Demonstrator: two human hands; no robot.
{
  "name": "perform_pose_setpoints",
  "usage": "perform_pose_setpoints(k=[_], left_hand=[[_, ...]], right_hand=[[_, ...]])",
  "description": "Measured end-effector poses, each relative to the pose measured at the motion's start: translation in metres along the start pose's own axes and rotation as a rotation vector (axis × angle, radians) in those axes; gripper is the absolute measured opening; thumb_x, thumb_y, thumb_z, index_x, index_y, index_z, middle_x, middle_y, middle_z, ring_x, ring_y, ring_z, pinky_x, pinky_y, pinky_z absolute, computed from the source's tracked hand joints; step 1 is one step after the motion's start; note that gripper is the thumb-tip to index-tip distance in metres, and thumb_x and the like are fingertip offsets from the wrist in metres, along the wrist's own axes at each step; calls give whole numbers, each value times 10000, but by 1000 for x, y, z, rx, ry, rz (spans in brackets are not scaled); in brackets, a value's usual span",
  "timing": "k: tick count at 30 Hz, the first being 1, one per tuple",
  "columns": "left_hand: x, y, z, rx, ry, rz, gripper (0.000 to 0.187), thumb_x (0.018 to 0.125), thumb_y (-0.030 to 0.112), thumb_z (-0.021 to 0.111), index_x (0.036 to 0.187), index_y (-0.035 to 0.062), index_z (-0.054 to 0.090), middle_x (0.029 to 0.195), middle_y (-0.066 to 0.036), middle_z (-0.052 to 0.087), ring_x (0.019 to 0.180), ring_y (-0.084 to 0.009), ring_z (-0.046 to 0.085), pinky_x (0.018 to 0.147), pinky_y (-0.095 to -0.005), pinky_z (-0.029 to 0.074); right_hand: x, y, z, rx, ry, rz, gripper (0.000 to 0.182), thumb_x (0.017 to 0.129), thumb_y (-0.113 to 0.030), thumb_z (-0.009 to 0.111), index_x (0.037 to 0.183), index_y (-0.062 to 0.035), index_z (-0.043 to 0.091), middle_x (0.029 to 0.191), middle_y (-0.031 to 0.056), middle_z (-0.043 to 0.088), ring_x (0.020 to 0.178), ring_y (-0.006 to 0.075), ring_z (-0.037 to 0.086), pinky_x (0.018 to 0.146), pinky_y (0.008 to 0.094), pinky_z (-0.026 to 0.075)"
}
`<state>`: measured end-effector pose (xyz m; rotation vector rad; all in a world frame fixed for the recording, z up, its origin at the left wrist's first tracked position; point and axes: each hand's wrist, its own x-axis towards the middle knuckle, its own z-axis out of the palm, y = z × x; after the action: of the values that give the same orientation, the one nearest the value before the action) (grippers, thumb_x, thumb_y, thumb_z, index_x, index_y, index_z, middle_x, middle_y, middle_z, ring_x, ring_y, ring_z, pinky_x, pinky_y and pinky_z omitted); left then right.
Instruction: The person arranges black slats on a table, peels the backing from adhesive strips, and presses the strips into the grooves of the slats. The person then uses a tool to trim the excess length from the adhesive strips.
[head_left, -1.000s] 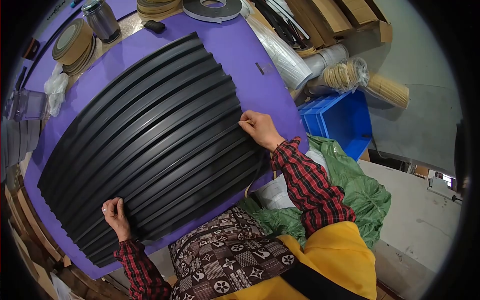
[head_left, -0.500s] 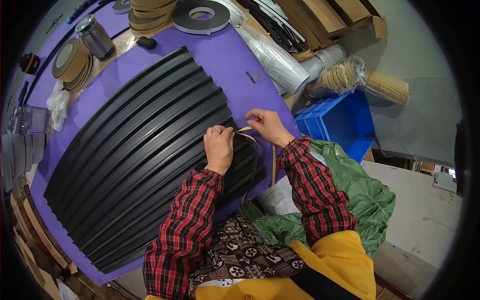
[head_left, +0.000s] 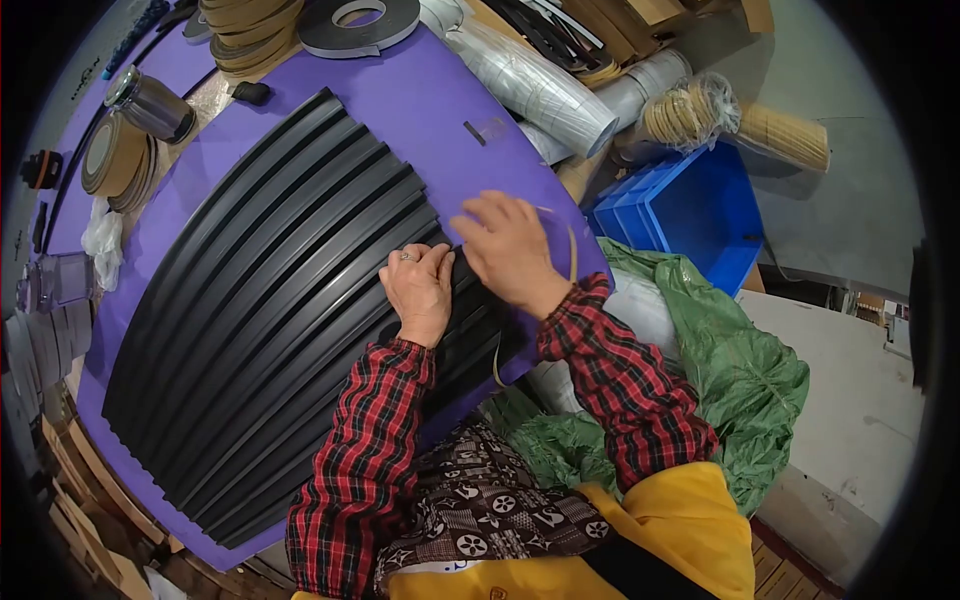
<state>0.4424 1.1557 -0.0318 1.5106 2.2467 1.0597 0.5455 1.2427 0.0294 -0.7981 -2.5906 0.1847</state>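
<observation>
Black ribbed strips (head_left: 270,290) lie side by side in a curved panel on the purple surface (head_left: 450,90). At their right ends my left hand (head_left: 418,292) is closed, thumb and fingertips pinched at the edge of one strip; what is between the fingertips is too small to make out. My right hand (head_left: 508,248) is just to the right, blurred, its fingers partly spread above the strip ends. A thin tan strip (head_left: 573,250) curves behind the right wrist, and another length hangs below that hand. Whether the right fingers hold it is hidden.
Tape rolls (head_left: 360,25), a glass jar (head_left: 150,103) and a small black object (head_left: 252,93) sit along the far side. Plastic-wrapped rolls (head_left: 540,85), a blue crate (head_left: 690,210) and green sacking (head_left: 740,370) are on the right.
My right hand has moved left and nearer my left hand, its fingers no longer pinching the tan strip's end in plain view. The whole view has shifted slightly.
</observation>
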Motion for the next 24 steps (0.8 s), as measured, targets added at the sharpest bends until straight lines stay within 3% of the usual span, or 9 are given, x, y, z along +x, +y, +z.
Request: perform_pose_setpoints(k=[3,7,12,16,18,19,21,23,24], left_hand=[[2,1,0,19,6,3,82,714,163,648,790,130,648,733,-8,549,752,-201,483,651,-329,332],[2,3,-1,4,3,-34,77,711,169,647,778,132,647,738,-4,555,756,-197,486,660,-330,327],[3,3,0,-1,12,-54,71,709,183,640,761,135,646,749,-2,563,763,-198,489,673,-335,317],[5,3,-3,-12,-27,-102,67,714,173,615,755,126,640,772,-10,572,782,-210,485,682,-343,310],[5,5,-5,-13,-79,-117,92,713,169,608,788,123,636,785,-18,572,797,-220,478,685,-346,310],[4,7,-8,25,-79,-100,111,736,169,591,823,111,629,808,-31,575,829,-227,476,716,-353,313],[5,13,-17,-142,1,-104,134,756,166,577,861,100,627,837,-58,582,841,-248,480,749,-360,321],[4,15,-26,-280,39,-16,189,800,178,540,941,71,606,833,-37,584,776,-203,495,725,-308,352],[2,27,-35,-776,-128,-172,224,818,183,520,986,49,581,832,-26,573,740,-164,488,685,-273,361]], right_hand=[[-16,7,27,-56,-183,18,182,664,-89,604,843,-105,573,771,46,539,819,226,503,706,357,382],[-24,12,32,-3,-183,44,121,659,-109,617,767,-107,562,702,24,516,749,205,513,664,332,374],[-23,7,35,-20,-86,-35,96,649,-116,629,704,-93,553,649,21,494,682,203,508,630,318,369],[-18,-14,23,68,10,-79,93,664,-96,630,740,-88,577,664,37,520,648,196,518,628,301,386],[-10,-42,0,633,109,224,65,723,-84,620,773,-58,586,724,51,574,666,168,550,658,281,415],[-10,-46,-7,1037,106,502,69,802,-86,579,850,-37,587,802,66,606,746,158,580,706,272,445],[-7,-28,-20,1709,298,736,109,835,-82,547,927,-30,572,834,56,605,796,166,587,735,271,461],[-8,-20,-36,1774,275,767,151,843,-67,529,990,-43,556,858,64,605,818,171,588,734,271,470],[-7,-24,-44,1825,231,767,145,844,-66,527,983,-39,557,869,68,603,827,168,585,733,268,469]])
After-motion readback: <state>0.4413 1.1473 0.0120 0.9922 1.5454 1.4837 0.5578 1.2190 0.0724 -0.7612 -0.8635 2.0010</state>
